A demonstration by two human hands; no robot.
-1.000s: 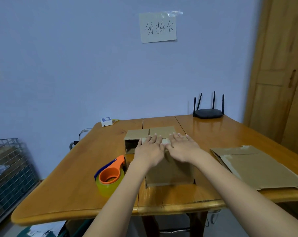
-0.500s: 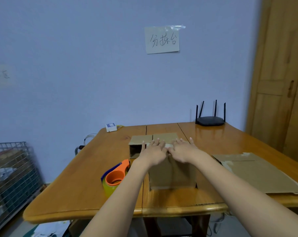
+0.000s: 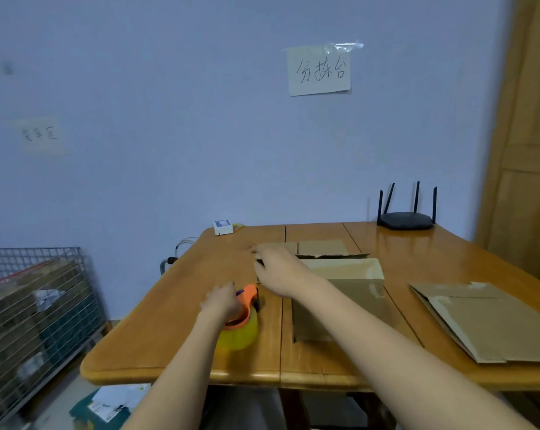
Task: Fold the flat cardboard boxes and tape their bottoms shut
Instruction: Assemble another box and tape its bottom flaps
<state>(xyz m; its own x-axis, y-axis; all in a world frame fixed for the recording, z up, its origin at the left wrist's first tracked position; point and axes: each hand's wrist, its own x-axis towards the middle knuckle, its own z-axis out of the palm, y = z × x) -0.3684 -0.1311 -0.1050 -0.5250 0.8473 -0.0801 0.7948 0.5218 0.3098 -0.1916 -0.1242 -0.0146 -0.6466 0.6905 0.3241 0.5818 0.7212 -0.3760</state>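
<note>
Status: 1 cardboard box (image 3: 340,293) stands erected near the middle of the bench (image 3: 175,330), its bottom flaps folded down flat on top. No fresh tape run is evident across the flap seam; a pale patch on the right of the box looks like old tape residue, so sealing is judged not yet done. A stack of flat cardboard boxes (image 3: 492,321) lies on the right side of the bench, well apart from the erected box, unfolded. Most of the task is therefore judged outstanding.

Left hand (image 3: 223,301): resting on the orange handle of the tape dispenser (image 3: 241,324), which sits on the bench just left of the box. Fingers appear curled over the handle, but motion blur prevents confirming a firm grip.

Right hand (image 3: 278,271): reaches across to the far-left top corner of the box, fingers fairly straight and touching the flap edge. It appears to steady the flaps; nothing is held in it.
</note>
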